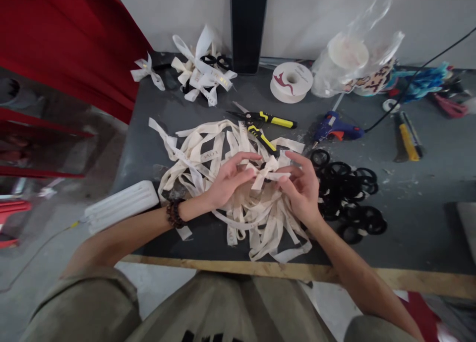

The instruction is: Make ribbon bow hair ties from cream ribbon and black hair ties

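Observation:
Between my two hands is a small cream ribbon bow, with something black showing behind it. My left hand pinches the bow's left side between thumb and fingers. On its right side, my right hand holds the ribbon with thumb and fingertips. Beneath both hands lies a loose heap of cream ribbon strips, some with printed letters. Yellow-and-black scissors rest just beyond the heap. To the right of my right hand is a pile of black hair ties.
Finished bows are piled at the back left. Farther right stand a ribbon spool, a blue glue gun with its cable, and a yellow cutter. A white power strip lies near my left forearm.

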`<state>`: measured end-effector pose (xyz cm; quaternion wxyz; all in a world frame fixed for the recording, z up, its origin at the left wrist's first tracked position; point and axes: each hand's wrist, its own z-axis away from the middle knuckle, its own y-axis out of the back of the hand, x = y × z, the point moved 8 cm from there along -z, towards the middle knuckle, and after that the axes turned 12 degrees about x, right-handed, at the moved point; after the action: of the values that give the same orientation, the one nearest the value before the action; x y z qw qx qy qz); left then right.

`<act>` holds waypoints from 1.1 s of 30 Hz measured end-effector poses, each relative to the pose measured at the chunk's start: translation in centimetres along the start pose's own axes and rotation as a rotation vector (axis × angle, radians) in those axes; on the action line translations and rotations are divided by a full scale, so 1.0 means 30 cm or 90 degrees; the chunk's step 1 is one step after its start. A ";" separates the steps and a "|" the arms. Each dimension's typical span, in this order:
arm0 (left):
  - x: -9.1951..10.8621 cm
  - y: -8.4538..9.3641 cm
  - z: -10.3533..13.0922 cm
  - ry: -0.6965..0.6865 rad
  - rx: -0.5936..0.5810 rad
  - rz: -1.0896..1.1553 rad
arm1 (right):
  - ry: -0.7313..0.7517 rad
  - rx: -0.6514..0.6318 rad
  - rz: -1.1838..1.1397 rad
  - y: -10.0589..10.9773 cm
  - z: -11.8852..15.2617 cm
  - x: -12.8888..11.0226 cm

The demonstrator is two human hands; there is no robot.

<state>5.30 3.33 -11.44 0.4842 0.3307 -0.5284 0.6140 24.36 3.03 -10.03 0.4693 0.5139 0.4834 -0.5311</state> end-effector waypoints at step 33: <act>0.008 0.014 -0.005 -0.031 0.050 -0.042 | 0.036 -0.043 0.115 0.003 0.011 0.012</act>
<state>4.83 3.55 -11.40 0.4777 0.3815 -0.5044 0.6098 24.39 2.69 -10.38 0.5181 0.5541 0.4659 -0.4555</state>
